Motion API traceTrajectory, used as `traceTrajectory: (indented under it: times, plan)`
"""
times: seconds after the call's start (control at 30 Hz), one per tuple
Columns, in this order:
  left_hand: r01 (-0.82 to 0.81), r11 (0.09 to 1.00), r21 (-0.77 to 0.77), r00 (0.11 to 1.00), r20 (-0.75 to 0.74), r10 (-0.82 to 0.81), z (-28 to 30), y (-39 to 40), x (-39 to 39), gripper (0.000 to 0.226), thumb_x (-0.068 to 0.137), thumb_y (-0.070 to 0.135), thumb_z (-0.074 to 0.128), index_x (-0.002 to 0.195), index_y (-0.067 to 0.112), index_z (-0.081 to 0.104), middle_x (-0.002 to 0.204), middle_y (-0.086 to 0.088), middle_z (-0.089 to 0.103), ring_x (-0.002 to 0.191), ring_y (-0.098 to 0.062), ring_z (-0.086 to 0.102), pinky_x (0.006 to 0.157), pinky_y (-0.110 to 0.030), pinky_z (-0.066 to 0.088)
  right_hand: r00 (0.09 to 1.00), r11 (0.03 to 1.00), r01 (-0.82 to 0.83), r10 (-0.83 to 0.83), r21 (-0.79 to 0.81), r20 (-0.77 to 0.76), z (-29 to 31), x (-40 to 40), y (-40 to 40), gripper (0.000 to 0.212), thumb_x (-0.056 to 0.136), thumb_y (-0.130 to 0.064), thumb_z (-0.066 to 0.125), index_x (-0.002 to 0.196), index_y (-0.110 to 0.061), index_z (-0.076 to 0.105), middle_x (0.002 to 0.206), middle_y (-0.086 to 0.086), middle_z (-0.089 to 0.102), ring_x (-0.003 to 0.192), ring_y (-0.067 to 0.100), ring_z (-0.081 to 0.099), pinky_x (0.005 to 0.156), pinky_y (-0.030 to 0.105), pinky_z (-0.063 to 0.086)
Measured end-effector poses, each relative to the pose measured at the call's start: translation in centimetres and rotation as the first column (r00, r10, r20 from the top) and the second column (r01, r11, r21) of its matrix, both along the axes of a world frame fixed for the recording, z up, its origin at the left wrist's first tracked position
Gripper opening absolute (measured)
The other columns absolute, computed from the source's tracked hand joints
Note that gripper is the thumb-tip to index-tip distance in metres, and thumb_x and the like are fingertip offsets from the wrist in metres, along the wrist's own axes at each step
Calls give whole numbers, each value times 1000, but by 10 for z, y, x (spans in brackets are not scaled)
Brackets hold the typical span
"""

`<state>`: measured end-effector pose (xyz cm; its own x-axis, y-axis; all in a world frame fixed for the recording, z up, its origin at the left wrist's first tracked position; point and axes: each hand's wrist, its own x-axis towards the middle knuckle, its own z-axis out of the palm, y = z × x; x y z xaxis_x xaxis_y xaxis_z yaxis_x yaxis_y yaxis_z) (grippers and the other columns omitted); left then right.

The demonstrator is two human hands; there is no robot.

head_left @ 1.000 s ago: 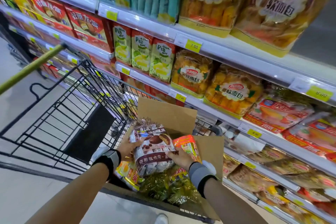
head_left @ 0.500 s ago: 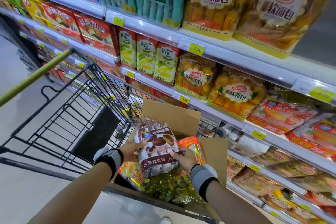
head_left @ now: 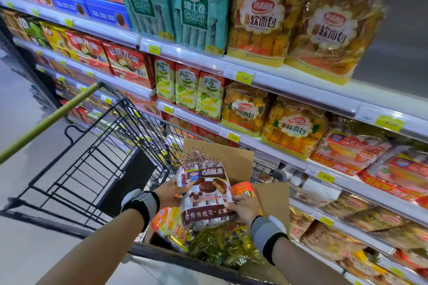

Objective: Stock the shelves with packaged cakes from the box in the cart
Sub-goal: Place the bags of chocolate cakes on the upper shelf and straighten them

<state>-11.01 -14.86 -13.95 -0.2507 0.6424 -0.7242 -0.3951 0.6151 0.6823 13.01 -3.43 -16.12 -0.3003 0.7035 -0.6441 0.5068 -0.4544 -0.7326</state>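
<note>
Brown-wrapped cake bag [head_left: 205, 194] sits higher than a second ago, lifted partly out of the cardboard box [head_left: 271, 196] in the cart [head_left: 97, 169]. Left hand [head_left: 171, 192] grips its upper left side, fingers curled round the film; right hand [head_left: 243, 207] pinches the lower right edge, and an orange pack [head_left: 243, 188] shows just beside and behind its fingers. Whether that hand also holds the orange pack cannot be told. Bag is tilted, top leaning toward the shelves [head_left: 289, 81]. More packs, yellow and gold, lie in the box below. Reading: pick is nearly done, bag clearing the box; next comes carrying it to a shelf slot. No matching brown bags visible on the shelves in view, so the target spot is unclear.
</note>
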Motion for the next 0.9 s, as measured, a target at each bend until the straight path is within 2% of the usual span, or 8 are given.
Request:
traceTrajectory:
  times: [0.1,0.2,0.27,0.37,0.43,0.63,0.77,0.9]
  plan:
    - [59,998,19,998,-29,-59,14,2,10,94,63,30,88,139,4,40,116,-14,65,95,-28,61,83,-41,52,999,997,29,-31,-73,-21,4,4,1,45,73,-9,84,112,-5,61,116,13,61,105,33,62,82,50,57]
    - [104,994,44,993,-53,-102,31,8,25,47,88,12,67,128,8,43,88,-5,62,73,-19,61,53,-23,54,1000,993,23,-24,-119,-7,-10,10,3,42,66,-12,88,98,-15,61,117,14,62,100,36,64,78,59,56]
    - [71,997,41,996,-59,-69,36,10,28,47,92,6,59,134,13,39,84,-2,62,67,-16,60,45,-22,52,999,988,32,-37,-149,-35,-9,16,4,45,64,-15,89,96,-16,58,119,12,62,102,35,64,76,58,57]
    - [98,994,44,994,-44,-96,43,15,28,32,89,11,64,118,11,50,79,2,69,77,-16,60,56,-25,56,998,986,26,-36,-165,-57,21,22,0,57,67,-15,88,113,-17,55,126,10,57,110,30,60,84,52,56]
    - [134,989,59,989,-63,-130,48,19,28,41,81,19,71,115,11,50,85,0,61,81,-17,52,66,-27,54,999,985,-8,-1,-172,-52,33,27,3,69,71,-14,85,130,-16,49,134,7,52,120,28,54,87,50,56]
    - [231,971,56,954,-211,-215,65,31,42,30,95,2,54,124,-4,51,93,-8,64,81,-18,64,63,-21,56,995,976,-77,62,-206,-77,64,41,21,84,70,-15,86,142,-13,43,147,8,41,136,31,38,55,36,59]
    - [255,962,95,952,-196,-233,79,36,44,57,88,14,69,137,6,42,93,-7,66,72,-17,61,66,-26,58,992,980,-81,62,-180,-108,68,52,32,112,35,-31,99,134,-18,49,142,7,49,132,31,44,86,53,56]
    - [260,952,161,954,-192,-228,99,46,51,58,84,16,72,134,15,43,82,2,66,67,-12,60,66,-26,55,983,983,-12,-22,-184,-180,91,64,31,66,68,-14,87,125,-18,54,127,11,60,119,30,56,82,45,58]
